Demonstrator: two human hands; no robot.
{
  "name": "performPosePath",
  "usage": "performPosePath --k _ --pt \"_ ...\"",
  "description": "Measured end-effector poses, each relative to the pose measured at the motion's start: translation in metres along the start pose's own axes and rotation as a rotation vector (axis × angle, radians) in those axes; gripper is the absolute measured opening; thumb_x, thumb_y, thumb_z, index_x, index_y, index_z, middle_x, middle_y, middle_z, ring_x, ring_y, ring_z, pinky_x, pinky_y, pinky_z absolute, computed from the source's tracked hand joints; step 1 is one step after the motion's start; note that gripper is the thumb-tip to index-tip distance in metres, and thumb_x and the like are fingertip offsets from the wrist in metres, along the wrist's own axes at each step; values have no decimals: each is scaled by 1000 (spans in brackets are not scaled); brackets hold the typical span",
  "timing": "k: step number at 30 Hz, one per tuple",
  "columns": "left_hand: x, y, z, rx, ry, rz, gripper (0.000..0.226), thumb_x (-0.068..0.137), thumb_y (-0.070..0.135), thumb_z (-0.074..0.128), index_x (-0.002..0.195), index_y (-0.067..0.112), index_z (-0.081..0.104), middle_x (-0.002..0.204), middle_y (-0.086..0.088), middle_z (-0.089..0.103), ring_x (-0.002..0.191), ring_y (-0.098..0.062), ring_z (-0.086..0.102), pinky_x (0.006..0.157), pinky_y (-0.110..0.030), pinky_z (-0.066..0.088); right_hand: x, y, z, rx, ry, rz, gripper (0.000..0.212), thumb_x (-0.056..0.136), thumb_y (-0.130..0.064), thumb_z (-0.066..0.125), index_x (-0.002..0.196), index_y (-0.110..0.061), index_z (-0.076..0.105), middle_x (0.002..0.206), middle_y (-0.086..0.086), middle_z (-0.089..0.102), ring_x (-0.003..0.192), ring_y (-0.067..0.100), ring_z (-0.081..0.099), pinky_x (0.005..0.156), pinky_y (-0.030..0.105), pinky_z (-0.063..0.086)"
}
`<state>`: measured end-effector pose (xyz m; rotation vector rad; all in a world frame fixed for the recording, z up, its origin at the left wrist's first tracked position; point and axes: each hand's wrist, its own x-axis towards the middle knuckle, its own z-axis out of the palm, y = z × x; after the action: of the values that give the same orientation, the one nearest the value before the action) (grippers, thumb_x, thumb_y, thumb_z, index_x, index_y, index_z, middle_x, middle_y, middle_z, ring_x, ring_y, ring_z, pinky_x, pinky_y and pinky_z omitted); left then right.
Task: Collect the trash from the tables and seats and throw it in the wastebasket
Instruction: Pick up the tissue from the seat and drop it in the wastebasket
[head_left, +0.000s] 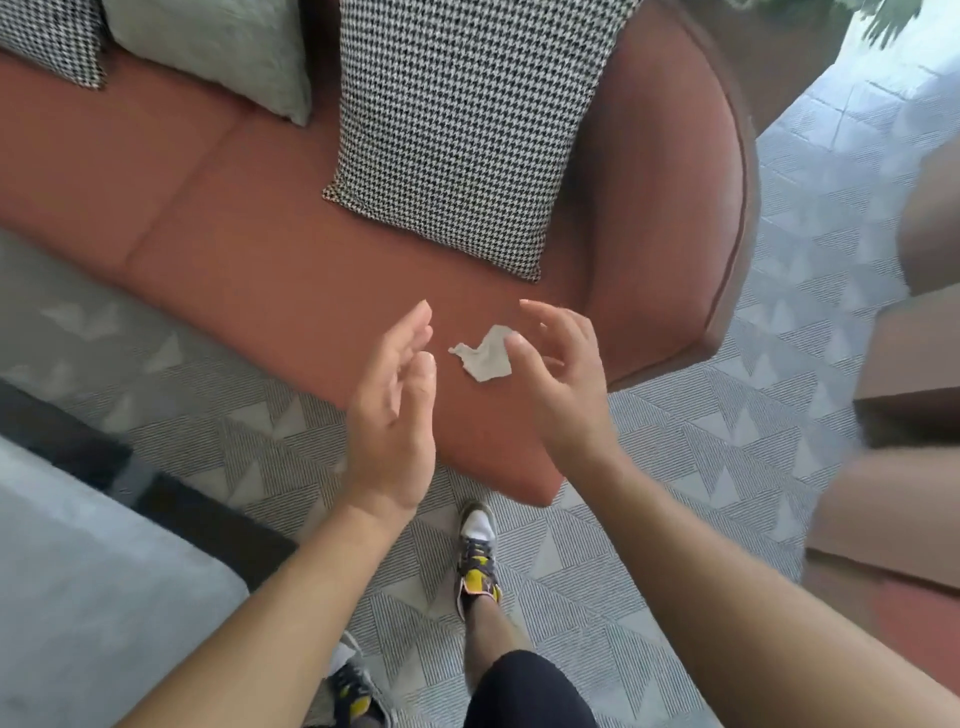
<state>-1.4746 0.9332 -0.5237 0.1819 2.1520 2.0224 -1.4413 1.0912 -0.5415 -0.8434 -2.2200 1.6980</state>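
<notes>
A crumpled white tissue (483, 356) lies on the rust-red sofa seat (270, 270), near its front right corner. My right hand (563, 384) hovers just right of the tissue, fingers spread and curved, thumb tip at the tissue's right edge; whether it touches is unclear. My left hand (397, 410) is held upright a short way left of the tissue, fingers apart and empty. No wastebasket is in view.
A houndstooth cushion (457, 130) leans on the sofa back behind the tissue, with a grey cushion (218, 47) and another houndstooth cushion (49, 36) to the left. The sofa's rounded arm (670, 197) is right. A grey table (88, 597) is lower left. Brown boxes (909, 415) stand right. Patterned carpet (675, 467) lies underfoot.
</notes>
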Motion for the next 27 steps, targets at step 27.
performPosePath --k 27 --pt "35 -141 34 -9 153 -151 51 98 47 46 143 26 55 148 11 60 137 -6 58 114 -48 49 125 230 105 -1116 -483 -75 46 94 -7 58 139 -15 52 136 13 50 122 35 51 79 41 42"
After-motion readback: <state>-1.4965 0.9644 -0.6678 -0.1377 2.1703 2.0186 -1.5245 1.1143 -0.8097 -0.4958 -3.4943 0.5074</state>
